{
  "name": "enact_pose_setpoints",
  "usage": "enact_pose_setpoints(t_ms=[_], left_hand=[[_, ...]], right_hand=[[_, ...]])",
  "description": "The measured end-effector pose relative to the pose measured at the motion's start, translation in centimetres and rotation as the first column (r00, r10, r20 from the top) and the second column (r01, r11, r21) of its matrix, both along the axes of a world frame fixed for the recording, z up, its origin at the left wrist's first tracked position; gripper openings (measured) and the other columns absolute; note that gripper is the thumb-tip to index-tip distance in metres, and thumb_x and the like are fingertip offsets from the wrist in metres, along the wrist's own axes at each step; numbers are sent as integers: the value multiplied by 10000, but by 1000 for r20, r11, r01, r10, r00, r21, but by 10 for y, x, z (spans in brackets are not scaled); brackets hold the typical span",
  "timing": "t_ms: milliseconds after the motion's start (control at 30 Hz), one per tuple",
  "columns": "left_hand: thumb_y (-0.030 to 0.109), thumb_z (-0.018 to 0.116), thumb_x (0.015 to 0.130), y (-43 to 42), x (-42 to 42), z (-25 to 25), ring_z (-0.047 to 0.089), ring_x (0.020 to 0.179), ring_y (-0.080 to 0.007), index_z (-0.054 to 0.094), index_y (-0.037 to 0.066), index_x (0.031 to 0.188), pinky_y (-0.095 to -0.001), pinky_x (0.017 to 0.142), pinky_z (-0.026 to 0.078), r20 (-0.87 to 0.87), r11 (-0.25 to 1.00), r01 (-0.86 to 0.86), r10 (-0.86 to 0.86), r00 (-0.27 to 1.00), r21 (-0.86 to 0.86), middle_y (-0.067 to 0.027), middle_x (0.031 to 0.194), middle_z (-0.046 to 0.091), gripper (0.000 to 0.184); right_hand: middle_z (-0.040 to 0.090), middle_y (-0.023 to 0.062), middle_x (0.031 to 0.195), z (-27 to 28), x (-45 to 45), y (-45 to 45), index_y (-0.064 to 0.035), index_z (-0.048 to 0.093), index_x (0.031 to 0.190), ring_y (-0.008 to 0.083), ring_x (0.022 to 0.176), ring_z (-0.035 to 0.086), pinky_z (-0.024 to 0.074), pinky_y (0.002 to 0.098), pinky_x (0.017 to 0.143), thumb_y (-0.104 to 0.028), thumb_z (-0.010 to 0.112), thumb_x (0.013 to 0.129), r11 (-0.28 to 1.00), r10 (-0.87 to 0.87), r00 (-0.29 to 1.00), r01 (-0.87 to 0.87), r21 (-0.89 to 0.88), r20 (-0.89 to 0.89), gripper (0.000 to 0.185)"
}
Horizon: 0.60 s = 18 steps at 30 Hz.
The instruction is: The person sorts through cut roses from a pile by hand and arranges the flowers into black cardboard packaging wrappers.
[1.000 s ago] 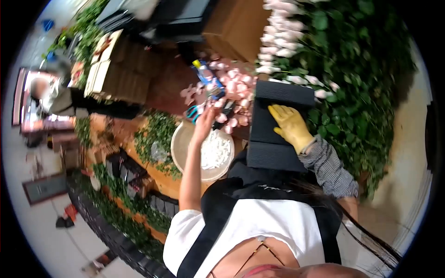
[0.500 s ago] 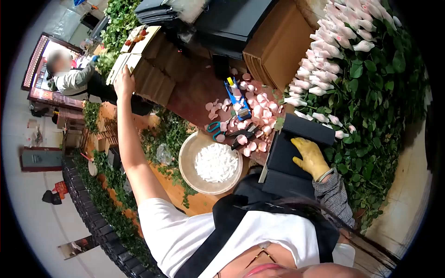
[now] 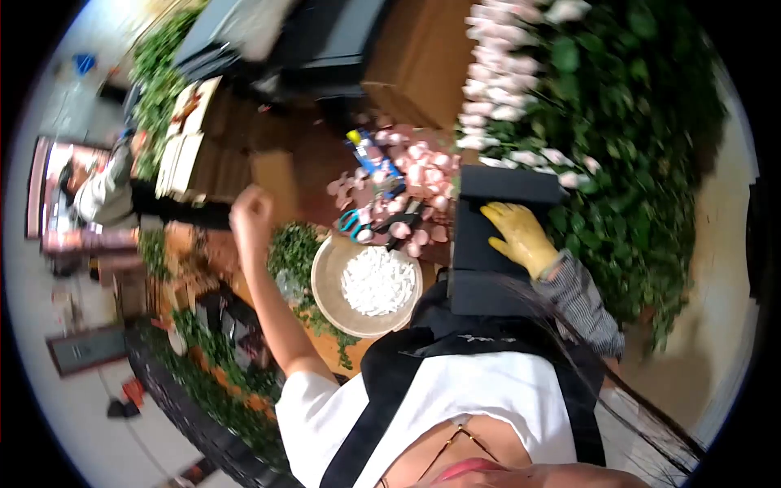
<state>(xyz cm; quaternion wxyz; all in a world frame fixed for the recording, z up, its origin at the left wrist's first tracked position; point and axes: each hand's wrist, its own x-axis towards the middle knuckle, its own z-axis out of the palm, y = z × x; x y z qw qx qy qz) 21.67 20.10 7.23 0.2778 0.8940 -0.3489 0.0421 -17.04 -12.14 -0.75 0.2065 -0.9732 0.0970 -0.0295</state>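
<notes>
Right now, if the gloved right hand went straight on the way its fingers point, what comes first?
Probably the dark flap just beyond the fingertips of the gloved right hand, near its corner, then pink petals. The flap's height is unclear, so the hand might pass over it.

I'm seeing a flower-packing workshop here: wrapped pink blooms (image 3: 500, 65) upper right, stacked cardboard (image 3: 191, 159) upper left.

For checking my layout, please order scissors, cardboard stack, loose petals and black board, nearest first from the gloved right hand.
1. Black board, under the gloved right hand.
2. Loose petals, left of it.
3. Scissors, farther left.
4. Cardboard stack, far left.
</notes>
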Motion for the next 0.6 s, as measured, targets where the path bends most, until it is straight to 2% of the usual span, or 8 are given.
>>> enact_pose_setpoints(t_ms=[67,200,300,333,400,433,533,600], left_hand=[[165,647,894,-47,-91,-25,525,759,-70,629,49,1095,-258,678,477,-788,946,69,-304,535,-318,37,869,597,234],[193,629,969,-127,-195,-134,641,842,-98,609,35,1165,-236,701,520,-875,877,105,-445,-188,-469,3,972,658,253],[188,603,1001,-165,-241,-171,618,753,-107,586,50,994,-270,702,554,-933,931,75,-355,-52,-359,-15,877,635,139],[208,642,980,-167,-233,-176,589,716,-104,580,34,989,-272,670,560,-928,921,121,-363,-83,-371,-7,856,609,185],[202,648,978,-170,-252,-175,455,585,-62,511,95,865,-224,516,406,-936,963,92,-268,228,-253,42,720,512,208],[239,695,949,-168,-250,-186,412,547,-55,499,91,836,-234,487,365,-890,944,167,-326,319,-286,44,677,483,270],[263,711,935,-176,-239,-177,435,538,-71,550,39,858,-236,472,375,-842,918,334,-347,414,-214,16,681,521,286],[288,744,892,-180,-233,-175,616,630,-154,624,-25,848,-324,536,521,-780,923,371,-305,546,-101,-93,731,645,338]], right_hand=[[611,159,1227,0,1,6,-39,591,1211,337,1149,571,455,432,966,-147,771,699,998,-60,997,61,20,-49,552],[676,83,970,-78,9,18,-103,637,884,278,936,625,474,404,850,-139,591,801,971,-228,958,237,-33,172,101],[690,137,1091,-52,-10,13,-45,723,955,295,1011,643,505,395,867,-176,616,794,958,-100,993,80,-274,-62,234],[701,147,1064,-44,-19,-3,-35,724,964,308,983,655,515,401,835,-219,641,782,991,-1,1000,1,-131,4,272],[709,146,963,-30,-40,-22,-39,713,919,322,914,665,520,420,797,-272,660,784,912,-40,999,50,408,-32,275],[706,153,876,-15,-48,-22,-50,714,885,329,859,670,522,434,778,-286,636,817,902,-122,990,142,408,-74,257],[651,145,1167,-17,-39,-5,-64,635,1136,321,1035,635,520,419,865,-287,709,795,983,-133,967,101,153,215,414],[597,85,1261,-27,-27,16,-96,613,1162,262,1114,599,495,404,909,-260,721,771,980,-198,959,188,-68,-203,438]])
